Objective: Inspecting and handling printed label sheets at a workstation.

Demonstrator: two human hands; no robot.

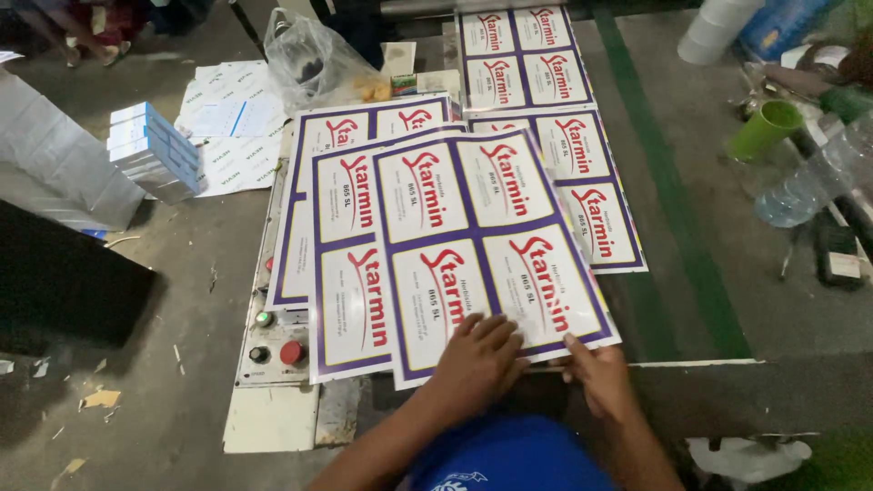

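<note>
Grey concrete floor surrounds a low machine bed [273, 418] spread with printed label sheets. Your left hand [477, 359] lies flat, fingers spread, on the near edge of the top sheet [486, 245]; your right hand [596, 373] pinches that sheet's near right corner. It runs lengthwise away from you, tilted slightly left. You can count about five overlapping sheets; the top one shows six labels.

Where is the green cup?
In the head view, the green cup lies tipped at the upper right, beside a clear bottle, right of the label sheets.
</note>
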